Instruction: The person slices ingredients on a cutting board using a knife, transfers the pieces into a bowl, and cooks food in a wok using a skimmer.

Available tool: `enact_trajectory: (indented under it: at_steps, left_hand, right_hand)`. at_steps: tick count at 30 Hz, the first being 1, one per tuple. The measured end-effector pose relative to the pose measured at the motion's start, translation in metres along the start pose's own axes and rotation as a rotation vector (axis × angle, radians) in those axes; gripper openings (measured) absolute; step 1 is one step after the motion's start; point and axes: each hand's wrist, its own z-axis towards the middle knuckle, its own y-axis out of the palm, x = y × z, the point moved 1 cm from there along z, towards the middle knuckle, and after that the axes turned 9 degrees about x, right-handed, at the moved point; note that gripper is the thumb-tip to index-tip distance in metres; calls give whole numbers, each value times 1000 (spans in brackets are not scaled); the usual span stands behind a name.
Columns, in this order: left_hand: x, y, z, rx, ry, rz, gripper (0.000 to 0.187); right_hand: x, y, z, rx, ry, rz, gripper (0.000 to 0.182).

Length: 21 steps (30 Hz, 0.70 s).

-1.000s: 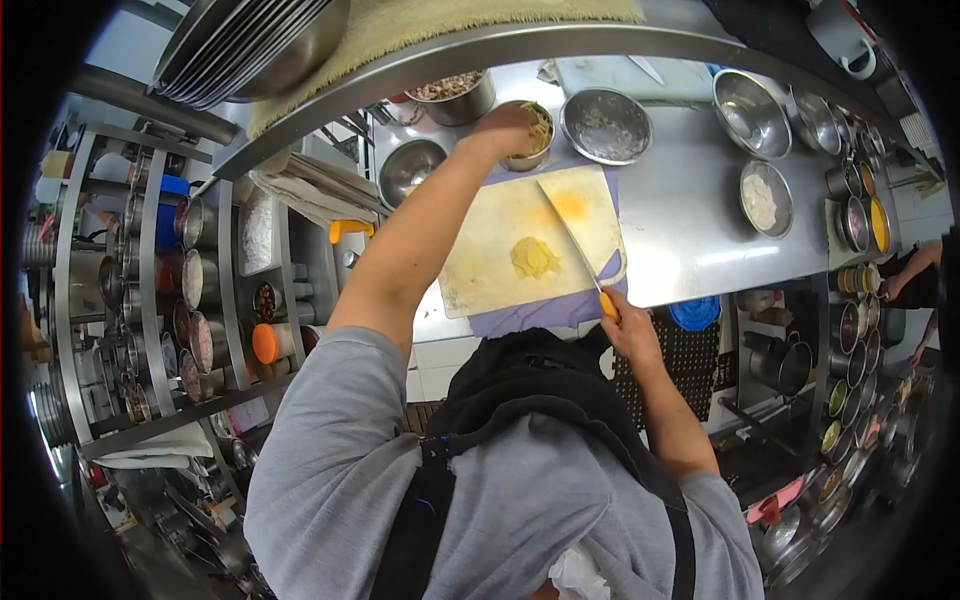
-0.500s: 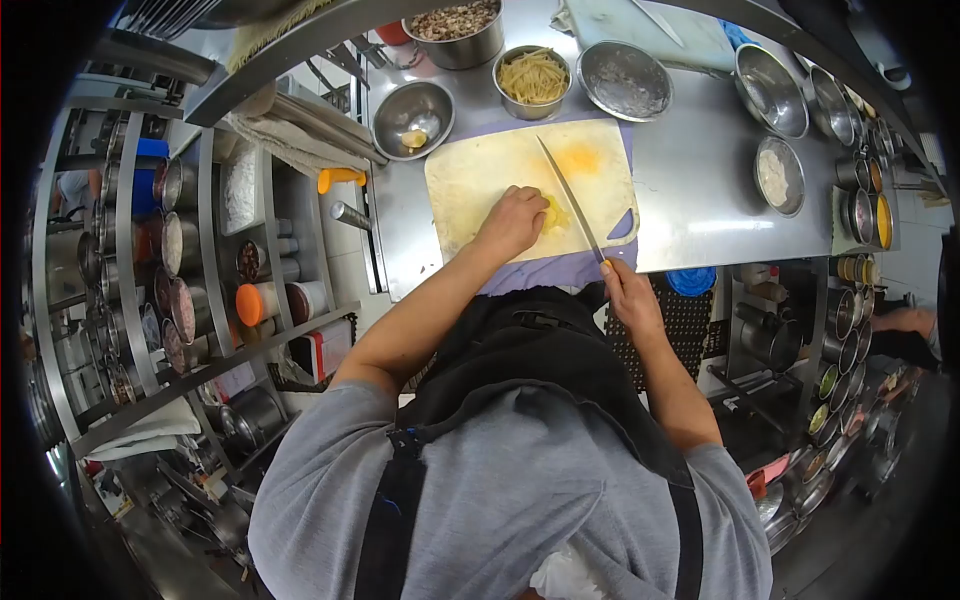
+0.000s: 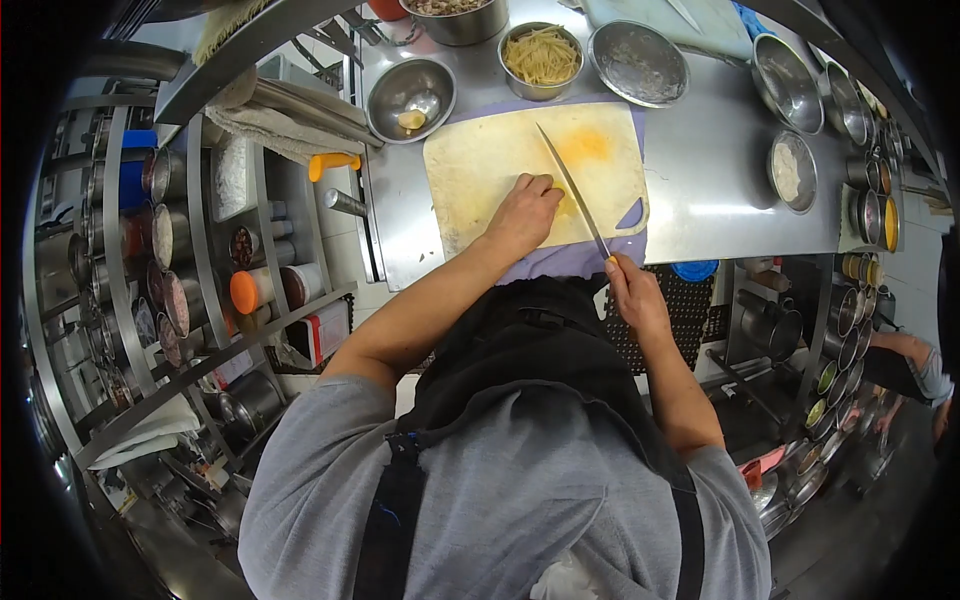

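Observation:
My left hand (image 3: 527,212) rests on the cutting board (image 3: 480,150), its fingers curled over a yellow piece that looks like peeled potato (image 3: 568,204). Most of that piece is hidden under the fingers. My right hand (image 3: 638,296) grips the handle of a long kitchen knife (image 3: 577,192). The blade slants up and left across the board, right beside my left fingertips. An orange stain marks the board's upper right. Beneath the board lies a purple cloth (image 3: 560,262).
Behind the board stand a bowl of yellow strips (image 3: 541,57), a metal bowl (image 3: 638,65) and a bowl with a yellow piece (image 3: 412,100). A bowl of white powder (image 3: 790,172) is to the right. Shelves (image 3: 205,240) rise on the left; another person's arm (image 3: 905,347) shows far right.
My left fingers have shifted over the yellow piece, covering more of it. The knife stays in my right hand, its blade now closer to the left fingers. The view has shifted slightly.

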Motion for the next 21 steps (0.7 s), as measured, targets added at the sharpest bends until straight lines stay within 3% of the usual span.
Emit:
enact_trajectory:
  at_steps: [4, 12, 21]
  left_hand:
    - [2, 1, 2, -14, 5, 23, 20]
    - [4, 1, 8, -89, -61, 32, 22]
    - [4, 0, 8, -68, -108, -25, 23]
  right_hand:
    - [-2, -3, 2, -12, 4, -23, 32]
    - [-6, 20, 46, 3, -182, -67, 33]
    - [-19, 7, 38, -19, -92, 14, 31]
